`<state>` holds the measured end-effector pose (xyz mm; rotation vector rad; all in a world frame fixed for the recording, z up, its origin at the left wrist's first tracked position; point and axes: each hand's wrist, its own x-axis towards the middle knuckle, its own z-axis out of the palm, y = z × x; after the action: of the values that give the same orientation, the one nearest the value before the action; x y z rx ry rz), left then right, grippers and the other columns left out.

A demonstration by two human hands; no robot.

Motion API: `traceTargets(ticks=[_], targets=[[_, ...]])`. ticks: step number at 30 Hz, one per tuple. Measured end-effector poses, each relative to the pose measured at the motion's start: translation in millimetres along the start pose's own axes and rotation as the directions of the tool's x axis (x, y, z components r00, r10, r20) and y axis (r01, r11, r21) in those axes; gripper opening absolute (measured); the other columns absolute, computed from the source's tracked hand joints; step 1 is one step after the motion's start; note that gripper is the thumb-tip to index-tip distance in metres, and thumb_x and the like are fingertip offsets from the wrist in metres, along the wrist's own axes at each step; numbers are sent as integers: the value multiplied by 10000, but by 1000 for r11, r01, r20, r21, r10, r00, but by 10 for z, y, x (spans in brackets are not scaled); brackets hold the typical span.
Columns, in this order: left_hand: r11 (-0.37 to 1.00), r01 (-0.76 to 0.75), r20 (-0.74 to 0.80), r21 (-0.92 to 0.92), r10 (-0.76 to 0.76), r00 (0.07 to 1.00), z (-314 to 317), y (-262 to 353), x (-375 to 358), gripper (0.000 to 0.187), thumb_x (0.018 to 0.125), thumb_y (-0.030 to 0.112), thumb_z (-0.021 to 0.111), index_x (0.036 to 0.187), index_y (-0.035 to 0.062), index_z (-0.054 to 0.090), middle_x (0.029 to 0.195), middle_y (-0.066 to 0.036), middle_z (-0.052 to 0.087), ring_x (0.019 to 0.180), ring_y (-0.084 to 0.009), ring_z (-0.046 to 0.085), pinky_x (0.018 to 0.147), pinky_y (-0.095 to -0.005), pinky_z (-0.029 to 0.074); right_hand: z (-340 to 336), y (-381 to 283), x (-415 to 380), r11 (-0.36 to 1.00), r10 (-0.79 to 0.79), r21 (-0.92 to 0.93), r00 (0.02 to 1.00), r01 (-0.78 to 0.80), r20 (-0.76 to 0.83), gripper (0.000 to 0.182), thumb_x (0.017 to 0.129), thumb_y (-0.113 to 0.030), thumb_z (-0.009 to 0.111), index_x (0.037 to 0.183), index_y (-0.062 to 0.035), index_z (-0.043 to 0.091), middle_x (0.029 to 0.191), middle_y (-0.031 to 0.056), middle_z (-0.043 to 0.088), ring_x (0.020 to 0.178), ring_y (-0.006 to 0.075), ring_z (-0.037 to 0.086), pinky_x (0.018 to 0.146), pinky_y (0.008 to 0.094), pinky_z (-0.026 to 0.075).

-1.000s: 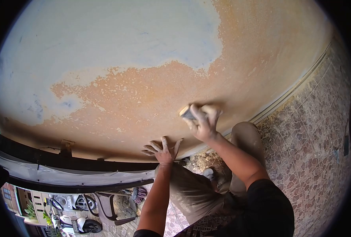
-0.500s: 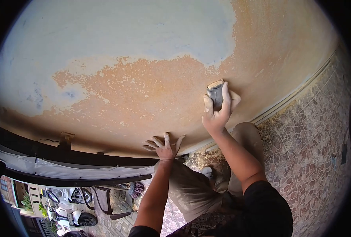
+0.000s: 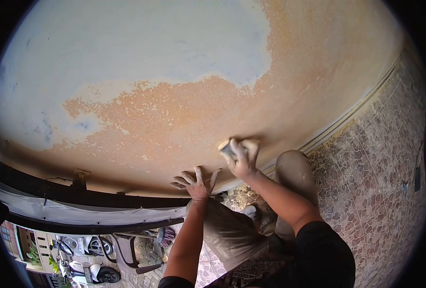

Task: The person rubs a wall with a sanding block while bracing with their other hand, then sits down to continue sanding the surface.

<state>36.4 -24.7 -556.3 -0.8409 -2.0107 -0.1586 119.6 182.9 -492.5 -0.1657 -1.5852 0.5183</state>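
My right hand [image 3: 244, 159] grips a sanding block [image 3: 226, 147], a pale block with dark sandpaper wrapped round it. The block lies against the wall [image 3: 184, 113], whose lower part is bare and orange-brown with flecks of pale paint. Motion slightly blurs the fingers and the block. To the left, my left hand [image 3: 199, 187] presses on the wall with its dusty fingers spread, holding nothing. A large whitish painted patch [image 3: 141, 38] with a ragged edge covers the wall above both hands.
Pale dust lies on the stone-patterned floor tiles [image 3: 361, 192] along the wall's base. My bent knee [image 3: 294, 173] is close to the wall. Beyond a dark frame [image 3: 78, 223] at lower left are a brown chair [image 3: 126, 252] and parked motorcycles [image 3: 85, 271].
My right hand has moved down and left across the wall with the sanding block, nearer to my left hand. My left hand stays spread on the wall; the view has shifted slightly.
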Motion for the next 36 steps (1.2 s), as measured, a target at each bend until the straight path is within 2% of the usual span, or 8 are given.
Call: traceTargets(ticks=[4,9,16,21,26,29,33,36], targets=[[1000,-20,33,21,20,999,-12,-60,-40,941,735,736,765,1458,216,464,1663,-320,-32,1465,-661,-99,1037,-879,-27,-2,-111,-17,989,-147,0,976,149,160,666,788,-340,872,1389,-209,614,1047,-7,522,948,176,498,878,405,338],[1000,7,8,-12,-6,1000,-6,2,-28,966,722,740,775,1475,232,446,1657,-327,-16,1461,-667,-100,1035,-881,-22,-106,96,804,969,243,-5,952,-248,-189,679,833,-120,836,1408,46,515,1169,159,486,1037,285,483,919,411,437],[999,-25,7,47,25,1000,-8,-26,19,1016,714,790,743,1499,236,413,1656,-329,-9,1478,-641,-101,1038,-878,-23,-46,-59,-158,983,-169,-35,956,182,239,607,784,-316,871,1350,-288,653,1040,-30,513,958,188,510,841,410,345],[1000,-4,-10,-12,4,1000,14,14,-10,999,712,752,778,1486,229,424,1644,-355,0,1467,-659,-98,1039,-873,-35,-17,-62,950,853,495,320,833,-412,-247,652,833,-206,840,1388,-21,554,1157,119,455,1042,244,460,880,405,401],[998,-36,29,50,35,999,-33,-9,16,1116,722,757,763,1571,186,316,1644,-364,-13,1456,-667,-127,1043,-865,-52,-10,42,-254,985,-148,-65,973,161,179,606,796,-352,860,1349,-243,639,1085,20,484,1005,211,481,875,425,379],[998,-43,37,45,42,998,-35,-27,3,1135,714,765,764,1571,175,310,1638,-375,-12,1454,-675,-106,1037,-870,-42,-84,-24,169,985,-148,-66,976,160,159,623,828,-293,847,1369,-118,594,1126,71,486,1038,248,483,874,440,379],[998,-36,37,56,34,999,-53,-3,-13,1160,698,779,767,1568,164,308,1631,-384,-7,1446,-691,-81,1037,-873,-23,-105,94,840,955,277,-53,942,-291,-189,625,905,-84,754,1444,54,472,1219,158,429,1054,272,489,835,353,495],[1000,14,12,0,-14,1000,-8,15,-2,1062,702,771,766,1531,249,356,1650,-344,-11,1453,-683,-78,1014,-895,-15,53,141,-89,999,-17,43,1000,16,25,706,841,-180,842,1463,-101,517,1178,98,457,1025,242,495,866,395,454]])
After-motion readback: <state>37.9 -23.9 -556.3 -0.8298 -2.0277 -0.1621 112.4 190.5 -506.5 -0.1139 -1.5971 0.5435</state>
